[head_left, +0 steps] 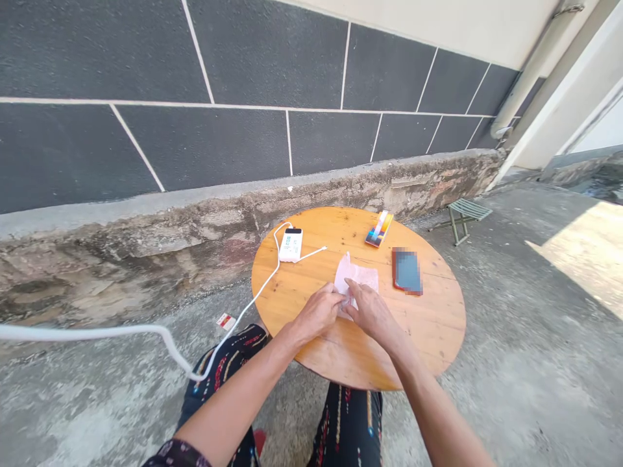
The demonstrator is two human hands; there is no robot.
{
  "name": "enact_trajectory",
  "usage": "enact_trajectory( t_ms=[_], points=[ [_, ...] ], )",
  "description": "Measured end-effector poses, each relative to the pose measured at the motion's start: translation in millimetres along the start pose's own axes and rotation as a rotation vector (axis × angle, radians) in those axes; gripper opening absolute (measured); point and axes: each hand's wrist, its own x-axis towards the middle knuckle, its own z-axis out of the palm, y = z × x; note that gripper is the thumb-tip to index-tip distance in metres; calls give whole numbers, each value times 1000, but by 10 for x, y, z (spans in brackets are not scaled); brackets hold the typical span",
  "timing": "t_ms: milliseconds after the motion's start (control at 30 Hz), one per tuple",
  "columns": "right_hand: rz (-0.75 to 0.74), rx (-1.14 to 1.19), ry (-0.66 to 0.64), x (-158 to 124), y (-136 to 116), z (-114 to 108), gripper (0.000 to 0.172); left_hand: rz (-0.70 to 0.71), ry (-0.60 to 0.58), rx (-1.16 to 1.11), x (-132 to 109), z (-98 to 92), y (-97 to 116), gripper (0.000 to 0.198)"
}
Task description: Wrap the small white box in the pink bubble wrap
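A thin, creased pale-pink sheet (366,277) lies on the round wooden table (428,337); whether it is paper or plastic I cannot tell. My left hand (318,312) is closed, its fingertips pinching the sheet's near left part. From the right, my right hand (372,314) grips the same sheet, thumb and fingers bent over its near middle. The fingertips of both hands almost meet, and they hide part of the sheet. Just right of it lies a phone-shaped dark item with a reddish-brown edge (407,271), its face blurred out.
A white power bank (291,246) with a white cable (263,285) rests at the table's left. Toward the back is a small colourful box with a pale strip (379,229). Beyond the table stand a green folding stool (470,211) and a dark tiled wall (233,143). A small red-and-white packet (226,321) lies on the ground.
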Motion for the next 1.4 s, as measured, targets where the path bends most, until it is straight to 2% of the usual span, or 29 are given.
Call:
enact_trajectory(
  t_ms=[167, 267, 333, 367, 433, 500, 600, 733, 933, 1100, 1267, 1400],
  points=[
    [-81, 47, 23, -35, 3, -100, 45, 17, -106, 243, 29, -34, 41, 24],
    [-87, 201, 155, -203, 204, -202, 40, 45, -98, 337, 37, -34, 67, 23],
    [75, 307, 277, -379, 413, -223, 32, 75, -91, 355, 30, -26, 71, 24],
    [173, 339, 298, -471, 517, -209, 31, 88, -88, 350, 24, -20, 68, 25],
    [351, 398, 232, -631, 681, -135, 37, 110, -89, 327, 10, -7, 53, 27],
    [464, 495, 147, -716, 747, -22, 48, 126, -81, 315, 0, 7, 33, 27],
    [604, 705, 68, -667, 671, 134, 61, 155, -60, 313, -3, 22, 11, 26],
    [697, 741, 147, -445, 476, 250, 69, 165, -39, 296, 8, 31, 3, 26],
    [691, 722, 246, -237, 302, 395, 69, 162, -40, 260, 21, 43, -22, 26],
    [705, 727, 309, -194, 257, 480, 69, 170, -51, 233, 14, 36, -60, 27],
    [676, 693, 344, -214, 232, 498, 64, 181, -44, 219, 3, 36, -82, 26],
    [640, 565, 417, -167, 150, 461, 63, 178, -38, 218, 2, 32, -82, 27]
  ],
)
